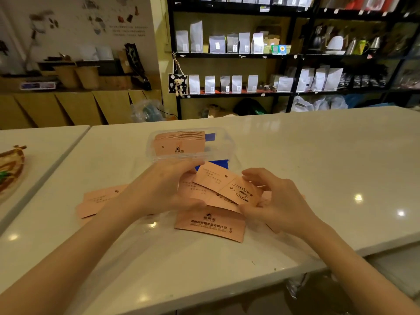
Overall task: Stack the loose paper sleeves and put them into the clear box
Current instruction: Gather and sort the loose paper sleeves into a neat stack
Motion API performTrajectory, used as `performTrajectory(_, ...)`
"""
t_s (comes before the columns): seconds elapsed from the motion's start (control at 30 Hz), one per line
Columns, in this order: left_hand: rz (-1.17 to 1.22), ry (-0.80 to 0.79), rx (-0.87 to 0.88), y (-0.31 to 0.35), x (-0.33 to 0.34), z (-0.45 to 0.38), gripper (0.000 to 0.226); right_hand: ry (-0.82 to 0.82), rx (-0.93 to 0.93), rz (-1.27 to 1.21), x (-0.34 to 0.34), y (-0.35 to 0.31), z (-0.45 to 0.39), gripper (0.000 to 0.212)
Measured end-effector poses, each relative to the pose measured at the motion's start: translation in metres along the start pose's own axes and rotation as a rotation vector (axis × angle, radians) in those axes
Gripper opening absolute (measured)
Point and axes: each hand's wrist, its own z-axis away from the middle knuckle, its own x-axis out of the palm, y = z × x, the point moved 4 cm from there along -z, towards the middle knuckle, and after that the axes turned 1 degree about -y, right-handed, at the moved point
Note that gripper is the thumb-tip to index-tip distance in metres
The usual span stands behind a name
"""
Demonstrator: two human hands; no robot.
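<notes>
Pink paper sleeves with dark print lie loose on the white counter. My left hand (167, 189) and my right hand (270, 198) hold a small bunch of sleeves (223, 186) between them, just above the counter. One printed sleeve (211, 225) lies flat under my hands, and more sleeves (100, 198) lie to the left, partly hidden by my left wrist. The clear box (218, 142) stands just beyond my hands. A stack of sleeves (179, 142) stands on edge in its left half.
A blue lid (219, 164) lies under the box's near side. A woven basket (11, 171) sits at the left on a neighbouring counter. The counter's front edge runs close to my forearms. Shelves with bags stand behind.
</notes>
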Motion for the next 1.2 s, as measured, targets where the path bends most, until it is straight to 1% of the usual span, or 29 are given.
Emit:
performTrajectory(0.1,0.002,0.110,0.060,-0.005,-0.021,0.009,0.080,0.026,-0.080,-0.061,-0.003,-0.015,-0.012,0.060)
performTrajectory(0.17,0.000,0.173,0.050,-0.011,-0.033,0.018,0.080,0.043,-0.130,-0.098,-0.005,-0.027,-0.019,0.057)
performTrajectory(0.33,-0.033,0.275,-0.167,-0.046,-0.055,0.051,0.088,0.009,-0.264,-0.155,0.013,-0.065,-0.044,0.051)
performTrajectory(0.43,-0.029,0.271,-0.276,-0.062,-0.058,0.071,0.089,-0.063,-0.340,-0.097,0.035,-0.086,-0.057,0.047)
performTrajectory(0.57,-0.015,0.283,-0.379,-0.081,-0.057,0.091,0.095,-0.126,-0.423,0.000,0.068,-0.105,-0.069,0.052)
performTrajectory(0.7,0.030,0.254,-0.501,-0.097,-0.046,0.106,0.099,-0.229,-0.469,0.065,0.097,-0.111,-0.070,0.054)
performTrajectory(0.83,0.095,0.249,-0.512,-0.109,-0.035,0.112,0.094,-0.301,-0.489,0.136,0.112,-0.110,-0.071,0.055)
performTrajectory(0.9,0.131,0.241,-0.516,-0.114,-0.032,0.113,0.089,-0.322,-0.493,0.152,0.115,-0.109,-0.071,0.054)
performTrajectory(0.97,0.141,0.219,-0.516,-0.117,-0.030,0.114,0.079,-0.356,-0.491,0.162,0.117,-0.107,-0.071,0.053)
performTrajectory(1.07,0.103,0.139,-0.507,-0.118,-0.026,0.113,0.069,-0.401,-0.516,0.213,0.119,-0.105,-0.071,0.052)
performTrajectory(1.13,0.058,0.069,-0.515,-0.117,-0.025,0.111,0.074,-0.418,-0.524,0.228,0.117,-0.104,-0.071,0.053)
performTrajectory(1.2,-0.017,0.037,-0.522,-0.111,-0.029,0.107,0.082,-0.425,-0.497,0.213,0.112,-0.102,-0.071,0.054)
